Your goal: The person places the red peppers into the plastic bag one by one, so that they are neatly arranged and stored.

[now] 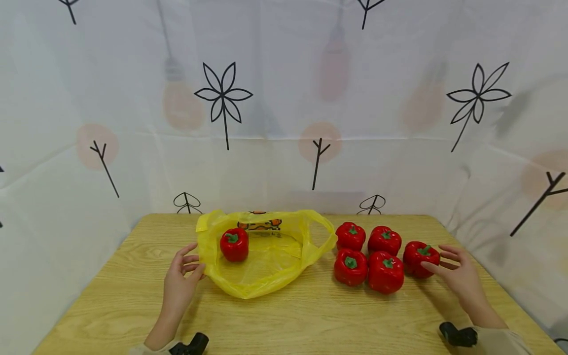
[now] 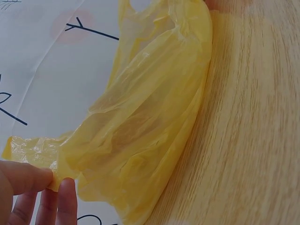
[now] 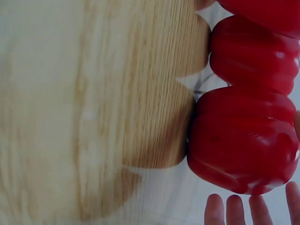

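A yellow plastic bag lies on its side on the table with its mouth toward me. One red bell pepper sits inside it, at the left. My left hand pinches the bag's left edge between thumb and fingers; the left wrist view shows the thin plastic stretching away from the fingertips. At the right, my right hand is around the near right side of the outermost red bell pepper. Its fingers are spread and nearly straight, their tips right beside the pepper, with the thumb overlapping it.
Several more red bell peppers stand grouped between the bag and my right hand. The bag's looped handle reaches almost to them. Beneath everything is a wooden table, with a patterned cloth hanging behind and at the sides.
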`<state>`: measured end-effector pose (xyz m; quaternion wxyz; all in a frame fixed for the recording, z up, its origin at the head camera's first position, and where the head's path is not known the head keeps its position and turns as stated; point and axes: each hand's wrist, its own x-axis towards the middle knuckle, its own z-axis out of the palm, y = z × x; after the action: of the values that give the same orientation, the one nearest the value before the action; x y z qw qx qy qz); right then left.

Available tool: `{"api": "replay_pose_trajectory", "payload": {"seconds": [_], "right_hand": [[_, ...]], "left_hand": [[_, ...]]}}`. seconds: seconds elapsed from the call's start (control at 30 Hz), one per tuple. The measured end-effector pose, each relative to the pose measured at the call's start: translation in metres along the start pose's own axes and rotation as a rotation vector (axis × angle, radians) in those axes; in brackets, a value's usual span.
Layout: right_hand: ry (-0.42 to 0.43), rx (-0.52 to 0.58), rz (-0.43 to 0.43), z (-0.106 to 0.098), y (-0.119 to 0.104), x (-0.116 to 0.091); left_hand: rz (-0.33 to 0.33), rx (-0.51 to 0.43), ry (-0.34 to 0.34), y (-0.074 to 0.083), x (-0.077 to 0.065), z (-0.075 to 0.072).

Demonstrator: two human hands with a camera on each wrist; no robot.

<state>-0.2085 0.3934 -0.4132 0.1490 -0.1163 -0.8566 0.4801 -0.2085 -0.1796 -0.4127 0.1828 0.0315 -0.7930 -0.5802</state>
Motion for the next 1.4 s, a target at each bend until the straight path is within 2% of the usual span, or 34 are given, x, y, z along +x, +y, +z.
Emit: {"api": "replay_pose_trajectory", "payload": {"seconds": [0.2,0.27,0.5,0.97,1.4], "right_hand": [[-0.074,-0.052,0.037,0.0017,-0.0043,0.0046],[-0.075,-0.062,0.044,0.0031,-0.003,0.0069],[-0.118,-0.047,0.019,0.0047,-0.0036,0.0061],[-0.174,-0.013,0.036,0.0043,-0.0049,0.0071],[-0.139,-0.033,0.072,0.004,-0.0056,0.0076]], "left_hand": [[-0.001,0.006,-0.001,-0.001,0.0004,0.0003],[-0.002,0.004,-0.003,-0.0013,0.0006,0.0003],[-0.004,-0.001,-0.003,-0.0006,0.0007,0.0008],[0.012,-0.006,0.004,-0.0018,0.0002,0.0003],[0.025,-0.005,0.007,0.0001,-0.0006,0.0]]}}
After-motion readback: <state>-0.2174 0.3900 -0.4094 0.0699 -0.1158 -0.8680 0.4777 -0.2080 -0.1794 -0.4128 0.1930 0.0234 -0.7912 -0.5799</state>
